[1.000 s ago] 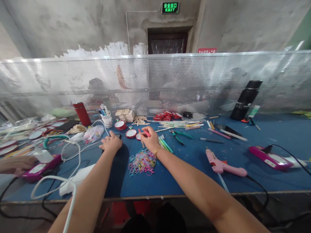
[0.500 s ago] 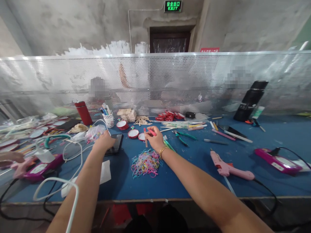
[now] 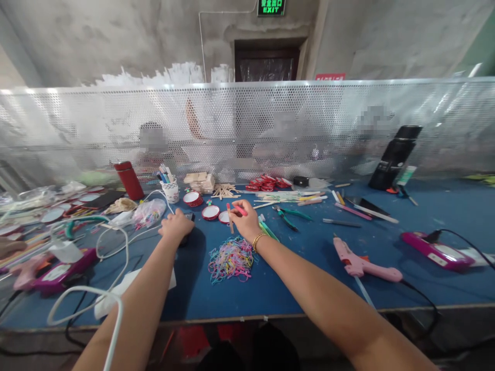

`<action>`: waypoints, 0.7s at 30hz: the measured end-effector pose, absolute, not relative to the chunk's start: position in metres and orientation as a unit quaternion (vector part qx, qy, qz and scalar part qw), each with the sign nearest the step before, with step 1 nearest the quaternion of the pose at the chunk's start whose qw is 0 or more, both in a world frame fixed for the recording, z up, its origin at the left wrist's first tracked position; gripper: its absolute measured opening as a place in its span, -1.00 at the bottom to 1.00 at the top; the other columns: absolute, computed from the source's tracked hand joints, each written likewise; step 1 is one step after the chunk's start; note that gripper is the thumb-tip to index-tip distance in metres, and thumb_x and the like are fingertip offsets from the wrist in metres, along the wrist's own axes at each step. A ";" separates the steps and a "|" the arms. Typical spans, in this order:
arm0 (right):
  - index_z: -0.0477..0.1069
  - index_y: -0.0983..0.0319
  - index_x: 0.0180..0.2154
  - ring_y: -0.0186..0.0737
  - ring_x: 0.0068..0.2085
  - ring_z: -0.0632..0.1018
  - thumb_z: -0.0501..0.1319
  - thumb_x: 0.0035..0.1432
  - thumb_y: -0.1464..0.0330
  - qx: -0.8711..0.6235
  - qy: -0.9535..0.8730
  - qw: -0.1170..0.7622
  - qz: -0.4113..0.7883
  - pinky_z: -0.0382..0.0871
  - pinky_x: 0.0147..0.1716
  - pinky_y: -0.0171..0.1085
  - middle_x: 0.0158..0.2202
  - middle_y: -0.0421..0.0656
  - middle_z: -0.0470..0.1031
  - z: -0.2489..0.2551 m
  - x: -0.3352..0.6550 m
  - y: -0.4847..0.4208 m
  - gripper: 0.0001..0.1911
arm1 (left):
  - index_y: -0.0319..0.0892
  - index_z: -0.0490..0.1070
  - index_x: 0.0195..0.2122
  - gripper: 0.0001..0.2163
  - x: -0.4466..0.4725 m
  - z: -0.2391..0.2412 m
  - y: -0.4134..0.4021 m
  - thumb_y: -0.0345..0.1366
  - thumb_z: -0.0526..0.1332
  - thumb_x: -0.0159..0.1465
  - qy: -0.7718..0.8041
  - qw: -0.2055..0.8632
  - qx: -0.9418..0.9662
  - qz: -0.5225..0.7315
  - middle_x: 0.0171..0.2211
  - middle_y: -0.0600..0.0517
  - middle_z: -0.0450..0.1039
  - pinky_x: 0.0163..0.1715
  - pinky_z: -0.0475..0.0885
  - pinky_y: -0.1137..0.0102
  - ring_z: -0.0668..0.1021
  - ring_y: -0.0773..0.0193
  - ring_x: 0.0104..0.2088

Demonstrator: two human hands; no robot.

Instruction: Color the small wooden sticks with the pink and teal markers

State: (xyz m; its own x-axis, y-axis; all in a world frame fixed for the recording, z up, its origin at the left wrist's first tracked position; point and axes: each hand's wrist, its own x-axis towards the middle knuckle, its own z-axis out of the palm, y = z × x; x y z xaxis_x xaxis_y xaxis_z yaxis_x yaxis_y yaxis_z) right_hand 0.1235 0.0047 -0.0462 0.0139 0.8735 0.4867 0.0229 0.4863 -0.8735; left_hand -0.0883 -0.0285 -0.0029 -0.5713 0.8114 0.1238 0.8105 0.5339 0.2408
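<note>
the left hand (image 3: pixel 176 225) mostly hides a black smartphone (image 3: pixel 189 217) on the table (image 3: pixel 278 283); whether its bent fingers grip, i cannot tell. the right hand (image 3: pixel 246 220)'s closed fingers pinch a red pen (image 3: pixel 240 210) and red-tipped wooden stick (image 3: pixel 231 225) beyond elastic bands (image 3: pixel 231 260). a cropped green sign (image 3: pixel 271 7) reads "exit".

The held stick (image 3: pixel 231 225) looks like pale, matt wood, the pen (image 3: pixel 240 209) above it like smooth plastic. A bracelet (image 3: pixel 257 240) shines like polished metal. The worktop (image 3: pixel 270 293) is smooth and mostly dull. The glue gun (image 3: pixel 363 267) has a smooth plastic body; the purple unit (image 3: pixel 436 252) is glossier plastic. Thin, crinkled clear plastic forms the bag (image 3: pixel 150 212). Behind, the perforated screen (image 3: pixel 247 129) is bright sheet metal, and the wall (image 3: pixel 351 36) is rough, matt, cement-like.
</note>
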 end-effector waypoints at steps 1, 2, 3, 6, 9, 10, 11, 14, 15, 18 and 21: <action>0.35 0.15 -0.23 -0.24 -0.37 0.59 0.24 -0.08 0.41 -0.367 -0.608 0.610 0.352 0.47 -0.30 -0.28 -0.43 -0.27 0.52 -0.046 0.123 0.005 -0.72 | -0.20 0.24 0.16 -0.41 -0.087 -0.003 -0.027 -0.13 0.20 0.09 0.878 0.004 0.458 0.142 0.13 -0.39 0.30 -0.07 0.32 -0.12 0.35 -0.34 0.14; 0.34 0.15 -0.23 -0.24 -0.37 0.59 0.24 -0.08 0.41 -0.366 -0.607 0.611 0.353 0.47 -0.30 -0.28 -0.43 -0.27 0.52 -0.045 0.123 0.005 -0.72 | -0.21 0.22 0.17 -0.40 -0.086 -0.002 -0.026 -0.14 0.20 0.09 0.879 0.007 0.453 0.148 0.14 -0.39 0.29 -0.06 0.32 -0.13 0.34 -0.34 0.14; 0.34 0.15 -0.23 -0.24 -0.37 0.59 0.24 -0.08 0.41 -0.365 -0.606 0.612 0.354 0.47 -0.29 -0.28 -0.43 -0.27 0.52 -0.045 0.123 0.005 -0.72 | -0.21 0.21 0.18 -0.38 -0.085 -0.002 -0.025 -0.14 0.20 0.08 0.880 0.009 0.450 0.153 0.15 -0.40 0.27 -0.06 0.31 -0.15 0.34 -0.35 0.14; 0.33 0.15 -0.23 -0.25 -0.38 0.58 0.24 -0.08 0.41 -0.365 -0.605 0.610 0.358 0.47 -0.30 -0.28 -0.43 -0.28 0.52 -0.045 0.122 0.005 -0.71 | -0.21 0.13 0.23 -0.32 -0.084 -0.002 -0.023 -0.15 0.21 0.08 0.882 0.013 0.441 0.165 0.18 -0.42 0.22 -0.07 0.31 -0.19 0.32 -0.37 0.14; 0.34 0.15 -0.23 -0.26 -0.39 0.58 0.24 -0.09 0.43 -0.362 -0.606 0.609 0.361 0.46 -0.31 -0.30 -0.43 -0.28 0.52 -0.045 0.122 0.004 -0.70 | -0.20 0.07 0.27 -0.28 -0.084 -0.002 -0.022 -0.17 0.21 0.08 0.884 0.018 0.436 0.169 0.20 -0.41 0.17 -0.06 0.31 -0.20 0.31 -0.38 0.15; 0.34 0.15 -0.23 -0.26 -0.39 0.58 0.24 -0.09 0.43 -0.363 -0.606 0.609 0.361 0.46 -0.31 -0.30 -0.43 -0.28 0.52 -0.044 0.122 0.004 -0.70 | -0.19 0.06 0.28 -0.28 -0.084 -0.002 -0.022 -0.17 0.21 0.08 0.884 0.020 0.435 0.168 0.21 -0.41 0.17 -0.06 0.32 -0.19 0.30 -0.38 0.16; 0.34 0.15 -0.23 -0.26 -0.39 0.58 0.23 -0.09 0.43 -0.364 -0.605 0.609 0.362 0.46 -0.32 -0.30 -0.44 -0.28 0.52 -0.044 0.122 0.004 -0.70 | -0.19 0.06 0.28 -0.28 -0.085 -0.002 -0.022 -0.17 0.21 0.08 0.884 0.022 0.436 0.166 0.21 -0.41 0.17 -0.05 0.32 -0.18 0.30 -0.38 0.17; 0.34 0.15 -0.24 -0.26 -0.39 0.58 0.24 -0.09 0.43 -0.369 -0.603 0.607 0.361 0.46 -0.31 -0.30 -0.44 -0.29 0.51 -0.043 0.122 0.003 -0.72 | -0.20 0.06 0.28 -0.25 -0.084 0.003 -0.026 -0.12 0.23 0.07 0.882 0.031 0.443 0.160 0.20 -0.42 0.18 -0.05 0.31 -0.18 0.31 -0.38 0.16; 0.34 0.15 -0.24 -0.26 -0.39 0.58 0.24 -0.09 0.43 -0.370 -0.604 0.607 0.361 0.46 -0.30 -0.29 -0.44 -0.29 0.51 -0.042 0.123 0.003 -0.72 | -0.20 0.06 0.28 -0.22 -0.081 0.004 -0.028 -0.08 0.25 0.05 0.880 0.032 0.447 0.159 0.20 -0.43 0.18 -0.05 0.31 -0.18 0.31 -0.39 0.16; 0.35 0.16 -0.24 -0.25 -0.38 0.58 0.25 -0.09 0.43 -0.373 -0.605 0.606 0.358 0.46 -0.28 -0.28 -0.43 -0.28 0.52 -0.043 0.123 0.002 -0.72 | -0.19 0.02 0.31 -0.13 -0.062 0.009 -0.039 0.02 0.28 0.01 0.863 -0.004 0.480 0.159 0.23 -0.40 0.15 0.00 0.27 -0.21 0.28 -0.39 0.19; 0.35 0.17 -0.24 -0.24 -0.37 0.58 0.26 -0.06 0.39 -0.371 -0.610 0.609 0.347 0.46 -0.27 -0.26 -0.43 -0.26 0.52 -0.046 0.123 0.004 -0.73 | -0.16 0.07 0.30 -0.28 -0.028 0.008 -0.048 -0.05 0.20 0.13 0.804 -0.080 0.562 0.178 0.25 -0.31 0.19 0.10 0.23 -0.09 0.26 -0.26 0.23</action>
